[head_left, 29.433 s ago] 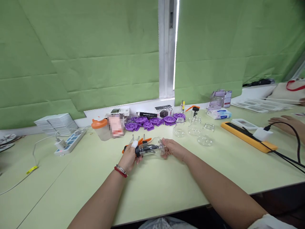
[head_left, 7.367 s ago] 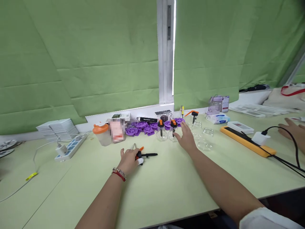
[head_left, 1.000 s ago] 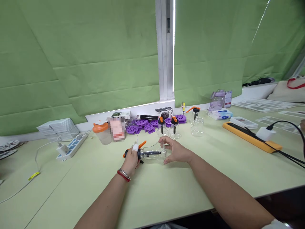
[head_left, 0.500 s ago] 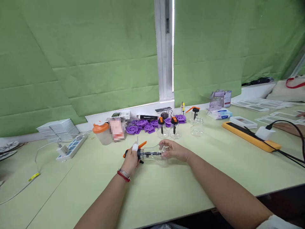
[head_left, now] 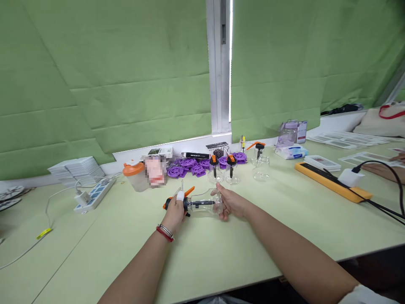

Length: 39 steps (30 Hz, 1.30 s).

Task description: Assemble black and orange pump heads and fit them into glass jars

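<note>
Right hand [head_left: 232, 204] has slid back along the bottle since half a second ago, and its fingers now cup the base instead of lying over the top. It grips that clear bottle [head_left: 207, 203], smooth, see-through and rounded, held low over the pale green desk [head_left: 221, 253] near its middle. Left hand [head_left: 175, 211], with a white wrap on one fingertip and a red-and-silver bracelet at the wrist, is clenched on the black pump cap [head_left: 184, 204] with its orange lever [head_left: 189, 192] and thin metal prong. Bottle lies on its side, long axis running nine to three o'clock, neck and cap toward nine, base toward three, a dark tube visible down its inside. At twelve o'clock from the hands, two upright capped bottles [head_left: 223, 171] stand side by side, with a heap of flat purple toothed discs [head_left: 190, 165] just behind them. Out at two o'clock sits a long flat orange bar [head_left: 329, 181] with a white plug and black cable on it; at ten o'clock, a white power strip [head_left: 91, 192].
</note>
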Available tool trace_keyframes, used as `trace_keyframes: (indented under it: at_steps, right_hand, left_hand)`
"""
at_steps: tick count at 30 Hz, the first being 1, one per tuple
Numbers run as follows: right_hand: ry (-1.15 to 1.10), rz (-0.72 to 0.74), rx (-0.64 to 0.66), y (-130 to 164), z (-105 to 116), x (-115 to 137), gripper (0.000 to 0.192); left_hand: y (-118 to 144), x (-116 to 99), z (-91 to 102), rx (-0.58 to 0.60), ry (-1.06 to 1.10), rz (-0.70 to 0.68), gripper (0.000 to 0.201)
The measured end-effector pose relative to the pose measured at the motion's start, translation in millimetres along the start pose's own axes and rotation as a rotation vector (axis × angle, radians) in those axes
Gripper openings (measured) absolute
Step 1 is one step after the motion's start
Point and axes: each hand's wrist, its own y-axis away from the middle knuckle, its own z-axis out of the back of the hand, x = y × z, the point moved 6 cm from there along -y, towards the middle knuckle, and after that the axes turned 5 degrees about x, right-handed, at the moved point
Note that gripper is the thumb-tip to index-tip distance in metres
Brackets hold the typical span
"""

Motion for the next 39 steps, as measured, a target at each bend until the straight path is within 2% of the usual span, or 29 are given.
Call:
trace_keyframes:
  at_steps: [4,9,11,13,18,22,24,28,30,32,36,39]
  right_hand:
    - [-0.013,0.057,-0.046,0,4,-1,0.066]
    - [-0.094,0.142,0.201,10,-2,9,0.054]
    - [-0.082,0.166,0.228,11,0,12,0.050]
    - [-0.045,0.165,0.170,8,4,11,0.046]
    - [0.067,0.061,-0.038,-2,8,1,0.064]
    - [0.081,0.186,-0.184,3,10,13,0.056]
    - [0.063,0.216,-0.139,7,10,17,0.054]
    - [-0.027,0.205,0.118,11,7,18,0.058]
    - [-0.010,0.190,0.171,10,9,15,0.054]
    - [0.039,0.163,0.135,5,13,10,0.044]
    - [0.138,0.093,-0.020,-4,15,3,0.062]
    - [0.080,0.173,-0.111,-1,13,11,0.054]
  left_hand:
    - [-2,2,0.9,0.006,0.011,0.009,0.052]
    - [-4,2,2.1,0.026,0.038,0.010,0.053]
    - [-3,1,1.6,0.019,0.052,0.021,0.052]
    - [0,0,0.4,0.007,0.067,0.036,0.051]
    - [6,-3,-3.2,-0.007,0.081,0.051,0.050]
    - [4,-1,-3.4,0.000,0.085,0.065,0.051]
    - [2,0,-1.2,-0.014,0.091,0.075,0.051]
    - [1,-1,1.3,-0.027,0.081,0.067,0.051]
    - [1,-1,0.3,-0.018,0.074,0.058,0.051]
    - [1,1,-1.6,-0.003,0.068,0.053,0.052]
    - [-1,4,-3.4,0.014,0.059,0.051,0.052]
    - [-2,4,-2.5,0.021,0.073,0.045,0.051]
